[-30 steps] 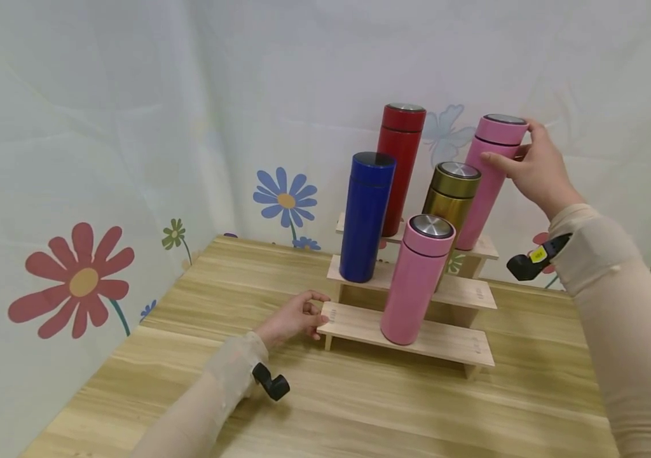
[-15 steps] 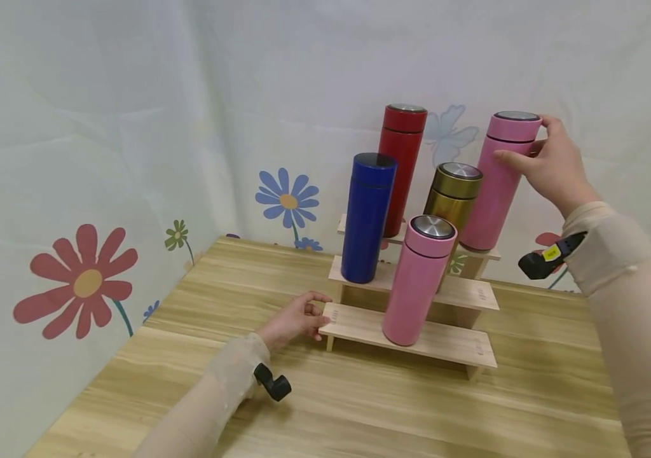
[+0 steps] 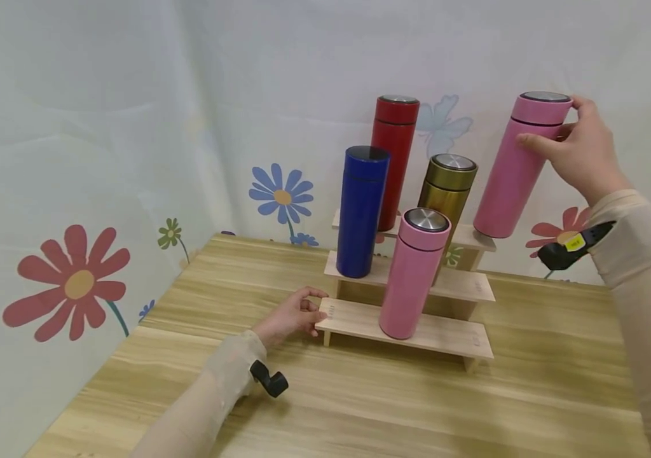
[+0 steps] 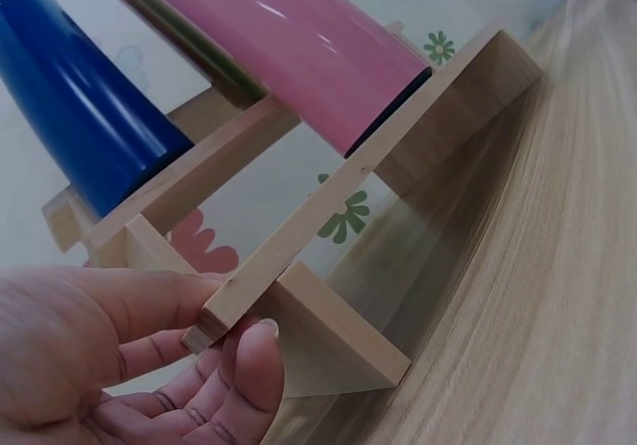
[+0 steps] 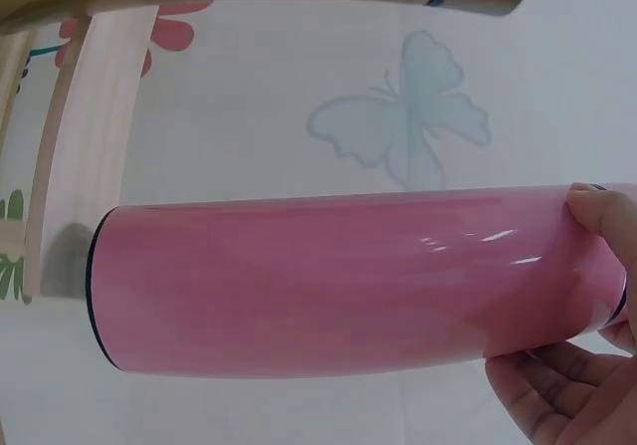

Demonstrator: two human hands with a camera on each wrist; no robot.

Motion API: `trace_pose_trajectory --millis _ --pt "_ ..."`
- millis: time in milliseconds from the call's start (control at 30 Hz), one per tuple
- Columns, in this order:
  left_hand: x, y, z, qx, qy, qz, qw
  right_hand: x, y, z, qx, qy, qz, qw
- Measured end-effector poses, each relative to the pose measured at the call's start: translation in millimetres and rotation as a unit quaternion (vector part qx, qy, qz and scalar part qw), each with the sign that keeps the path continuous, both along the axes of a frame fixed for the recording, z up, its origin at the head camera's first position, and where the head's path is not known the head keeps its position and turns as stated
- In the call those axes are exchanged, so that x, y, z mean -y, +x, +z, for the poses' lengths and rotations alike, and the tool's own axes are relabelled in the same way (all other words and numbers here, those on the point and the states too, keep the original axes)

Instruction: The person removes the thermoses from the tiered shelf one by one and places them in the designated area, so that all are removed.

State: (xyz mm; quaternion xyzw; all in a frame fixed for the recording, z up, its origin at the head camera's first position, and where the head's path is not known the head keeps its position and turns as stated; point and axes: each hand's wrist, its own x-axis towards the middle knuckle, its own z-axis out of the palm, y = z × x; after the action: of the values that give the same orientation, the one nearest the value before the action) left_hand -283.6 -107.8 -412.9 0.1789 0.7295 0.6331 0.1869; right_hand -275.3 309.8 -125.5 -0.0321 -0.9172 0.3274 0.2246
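My right hand (image 3: 585, 149) grips a pink bottle (image 3: 517, 172) near its top; the bottle leans, its base at the right end of the top shelf (image 3: 465, 236). In the right wrist view, fingers and thumb wrap the same pink bottle (image 5: 338, 286). My left hand (image 3: 291, 320) pinches the left end of the bottom shelf (image 3: 354, 320), as the left wrist view shows at the board (image 4: 289, 231). Another pink bottle (image 3: 414, 280) stands on the bottom shelf. On the middle shelf stand a blue bottle (image 3: 362, 216) and a gold bottle (image 3: 448, 184); a red bottle (image 3: 397, 146) stands on top.
The three-step wooden stand rests on a wood-grain table (image 3: 325, 394). Behind it hangs a pale cloth (image 3: 217, 95) printed with flowers and a butterfly. The gold bottle is just left of the held pink one.
My right hand and its pink bottle have moved right and slightly up, away from the gold bottle, with the base now at the top shelf's right edge. The left hand keeps its hold.
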Motion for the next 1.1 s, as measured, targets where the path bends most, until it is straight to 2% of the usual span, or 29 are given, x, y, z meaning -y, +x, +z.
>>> trace_pose_trajectory --millis 200,467,933,1100 --pt "3.0 0.1 0.8 0.005 0.0 0.005 1.0 -14 2.9 -2.1 -0.003 -0.009 -0.018 0.9998" --pt "4.6 -1.4 -0.1 0.007 -0.001 0.0 1.0 -33 7.3 -13.5 0.013 -0.006 -0.046 0.9989" --pt "3.7 -0.5 1.2 0.011 -0.005 -0.003 0.9999 -68 17.1 -52.5 0.031 0.007 -0.064 0.9974" --pt "3.6 -0.7 1.3 0.019 -0.006 0.005 0.9998 -78 20.6 -64.1 0.041 -0.006 -0.061 0.9973"
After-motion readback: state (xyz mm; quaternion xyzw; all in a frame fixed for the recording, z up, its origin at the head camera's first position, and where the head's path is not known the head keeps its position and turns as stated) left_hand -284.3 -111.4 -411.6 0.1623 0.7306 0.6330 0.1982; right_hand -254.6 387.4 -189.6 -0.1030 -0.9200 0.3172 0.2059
